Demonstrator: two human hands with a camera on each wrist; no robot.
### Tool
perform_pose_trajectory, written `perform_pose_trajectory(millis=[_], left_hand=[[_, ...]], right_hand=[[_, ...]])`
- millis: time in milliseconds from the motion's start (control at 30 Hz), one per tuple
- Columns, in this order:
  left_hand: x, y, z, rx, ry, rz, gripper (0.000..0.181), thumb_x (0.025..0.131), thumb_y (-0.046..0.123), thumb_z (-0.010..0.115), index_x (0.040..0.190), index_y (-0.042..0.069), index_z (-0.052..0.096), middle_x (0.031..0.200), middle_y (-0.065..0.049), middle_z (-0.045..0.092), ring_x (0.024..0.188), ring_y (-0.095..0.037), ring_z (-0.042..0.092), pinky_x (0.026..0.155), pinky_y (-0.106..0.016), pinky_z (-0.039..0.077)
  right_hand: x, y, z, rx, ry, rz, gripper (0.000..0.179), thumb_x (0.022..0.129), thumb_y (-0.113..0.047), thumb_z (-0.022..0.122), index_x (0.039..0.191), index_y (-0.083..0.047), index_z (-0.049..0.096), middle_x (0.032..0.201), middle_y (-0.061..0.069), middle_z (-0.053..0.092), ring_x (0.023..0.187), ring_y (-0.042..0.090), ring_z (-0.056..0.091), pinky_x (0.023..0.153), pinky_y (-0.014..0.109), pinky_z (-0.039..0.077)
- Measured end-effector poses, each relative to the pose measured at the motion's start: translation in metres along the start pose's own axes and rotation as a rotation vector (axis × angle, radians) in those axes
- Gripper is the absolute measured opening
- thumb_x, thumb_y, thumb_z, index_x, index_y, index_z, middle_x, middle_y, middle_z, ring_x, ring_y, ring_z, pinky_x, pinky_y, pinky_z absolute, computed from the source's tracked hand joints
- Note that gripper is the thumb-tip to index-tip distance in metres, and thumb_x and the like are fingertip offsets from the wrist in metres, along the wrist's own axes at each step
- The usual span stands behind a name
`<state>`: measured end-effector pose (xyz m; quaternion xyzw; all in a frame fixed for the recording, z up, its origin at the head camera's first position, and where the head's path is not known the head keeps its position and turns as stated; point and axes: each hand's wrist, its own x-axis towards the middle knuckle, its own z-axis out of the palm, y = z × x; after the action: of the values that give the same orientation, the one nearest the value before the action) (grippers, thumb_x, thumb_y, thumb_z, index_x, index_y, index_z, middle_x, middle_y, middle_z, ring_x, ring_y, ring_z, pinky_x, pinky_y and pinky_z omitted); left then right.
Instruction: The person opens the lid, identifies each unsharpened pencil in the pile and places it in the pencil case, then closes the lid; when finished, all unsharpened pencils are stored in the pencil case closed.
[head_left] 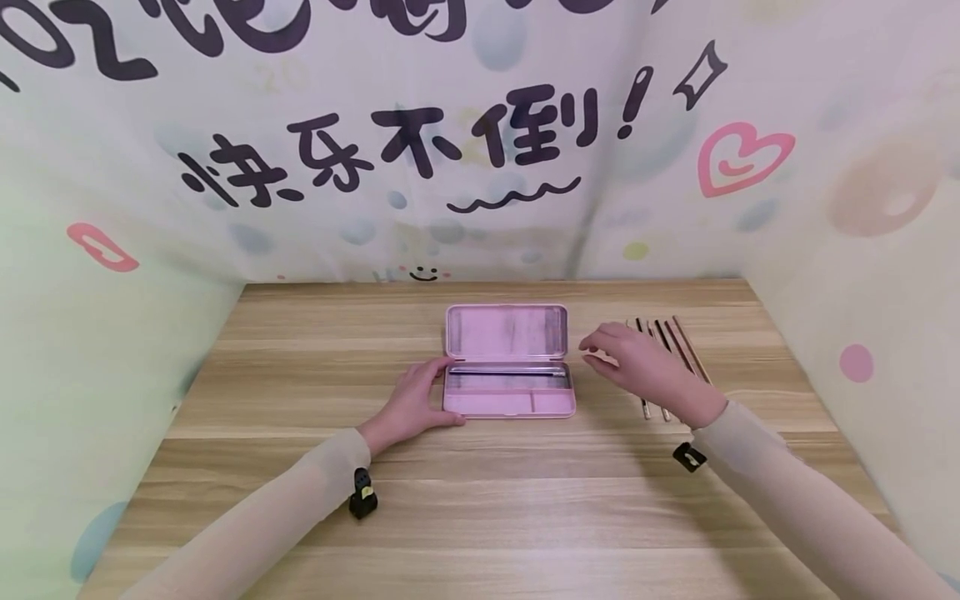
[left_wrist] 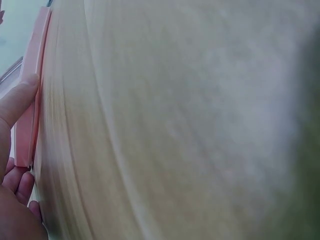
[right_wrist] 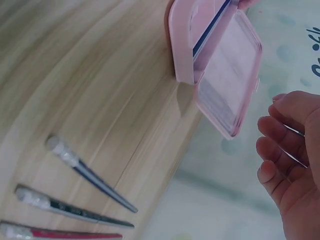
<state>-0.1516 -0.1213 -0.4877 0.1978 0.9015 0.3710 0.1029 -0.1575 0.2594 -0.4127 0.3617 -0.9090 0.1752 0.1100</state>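
Observation:
A pink pencil case [head_left: 487, 405] stands with its lid [head_left: 507, 332] raised, in the middle of the wooden table. One dark pencil [head_left: 507, 373] lies lengthwise in its rear compartment. My left hand [head_left: 408, 407] holds the case's left end, thumb at the front and fingers towards the back; the left wrist view shows the thumb [left_wrist: 22, 100] on the pink wall. To the right of the case, my right hand [head_left: 648, 367] hovers with loosely bent fingers, nothing between them. Several pencils [head_left: 678, 346] lie side by side on the table, partly hidden beneath that hand.
The wooden table [head_left: 480, 517] ends at a printed cloth backdrop [head_left: 420, 233], with cloth walls also at left and right. Black wrist cameras [head_left: 363, 495] are strapped on both wrists. In the right wrist view the pencils' silvery ends [right_wrist: 60, 147] show.

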Motion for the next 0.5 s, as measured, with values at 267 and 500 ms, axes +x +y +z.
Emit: perform_pose_trajectory(millis=[267,500], left_hand=[[0.0,-0.001,0.0,0.013,-0.004,-0.004,0.1,0.075,0.035,0.095,0.156,0.008,0.042,0.155,-0.014,0.051,0.139,-0.038,0.042,0.119,-0.06,0.028],[0.0,-0.001,0.0,0.02,0.002,0.006,0.099,0.075,0.035,0.095,0.156,0.009,0.043,0.155,-0.014,0.051,0.139,-0.038,0.042,0.119,-0.06,0.028]], right_hand=[[-0.021,0.01,-0.011,-0.028,0.055,0.021,0.016,0.088,0.0,0.079,0.103,-0.004,0.074,0.096,0.006,0.072,0.084,0.022,0.067,0.069,0.039,0.056],[-0.036,0.024,-0.018,-0.024,0.11,0.025,0.023,0.082,0.007,0.082,0.101,-0.003,0.074,0.091,0.005,0.071,0.079,0.019,0.065,0.067,0.039,0.057]])
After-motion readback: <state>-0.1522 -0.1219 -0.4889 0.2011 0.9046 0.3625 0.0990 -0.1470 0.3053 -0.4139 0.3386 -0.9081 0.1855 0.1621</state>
